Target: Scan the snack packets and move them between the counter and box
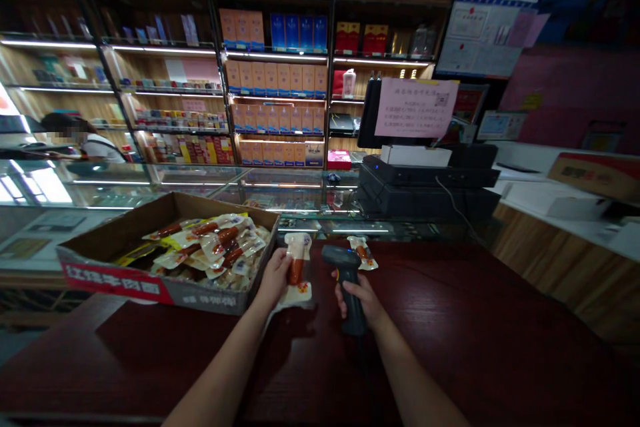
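left hand (274,278) is gripping a sausage pack (297,268), fingers clamped round its middle, holding it upright just off the box (125,240) of more packs. right hand (361,297) is wrapped tight on a scanner (346,283), its head sitting right beside the held pack. another pack (362,251) is lying just past the scanner on the counter (475,333).

Both forearms are bare up to the frame's lower edge, no sleeve showing. The left hand (274,278) and the right hand (364,298) are bare and ungloved, fingers short-nailed.
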`<state>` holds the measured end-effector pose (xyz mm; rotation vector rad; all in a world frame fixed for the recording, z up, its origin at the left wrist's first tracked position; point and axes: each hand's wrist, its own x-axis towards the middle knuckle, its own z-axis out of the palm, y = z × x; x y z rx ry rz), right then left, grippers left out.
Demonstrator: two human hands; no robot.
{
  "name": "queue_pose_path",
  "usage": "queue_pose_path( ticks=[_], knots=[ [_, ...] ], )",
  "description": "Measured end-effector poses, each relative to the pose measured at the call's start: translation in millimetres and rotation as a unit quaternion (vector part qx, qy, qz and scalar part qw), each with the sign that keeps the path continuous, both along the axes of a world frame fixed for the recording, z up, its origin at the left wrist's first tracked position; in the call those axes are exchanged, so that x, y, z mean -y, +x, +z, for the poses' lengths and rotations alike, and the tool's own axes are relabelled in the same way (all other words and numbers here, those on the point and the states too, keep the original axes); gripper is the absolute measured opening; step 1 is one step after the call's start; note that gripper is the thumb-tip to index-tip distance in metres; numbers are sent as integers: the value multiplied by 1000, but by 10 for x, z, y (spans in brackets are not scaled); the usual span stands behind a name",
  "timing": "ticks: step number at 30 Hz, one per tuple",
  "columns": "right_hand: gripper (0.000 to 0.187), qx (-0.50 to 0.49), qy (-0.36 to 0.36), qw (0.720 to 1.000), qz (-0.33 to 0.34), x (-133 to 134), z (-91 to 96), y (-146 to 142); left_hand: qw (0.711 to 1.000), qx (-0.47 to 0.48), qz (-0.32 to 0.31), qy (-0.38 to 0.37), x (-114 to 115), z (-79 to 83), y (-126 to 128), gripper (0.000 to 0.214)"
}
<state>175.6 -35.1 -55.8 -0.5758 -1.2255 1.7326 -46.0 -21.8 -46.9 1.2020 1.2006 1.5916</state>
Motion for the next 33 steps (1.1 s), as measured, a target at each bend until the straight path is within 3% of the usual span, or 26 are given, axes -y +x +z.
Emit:
queue_pose_path(
  ticks=[3,7,18,27,33],
  knots=[
    [42,7,1,1000,-4,-3,-18,9,998,-40,16,-40,-115,-353,-12,28],
    [43,31,8,999,3,-12,-45,4,997,-39,24,-63,-186,-542,-112,27],
    [40,90,6,996,-1,6,-26,-25,993,-92,57,-41,-170,-562,-100,18],
    [34,86,15,996,-1,-1,-31,-34,976,-199,84,-15,-132,-526,-93,17],
    [39,84,2,996,-6,-17,-57,-38,984,-159,72,-19,-161,-566,-107,17]
  ],
)
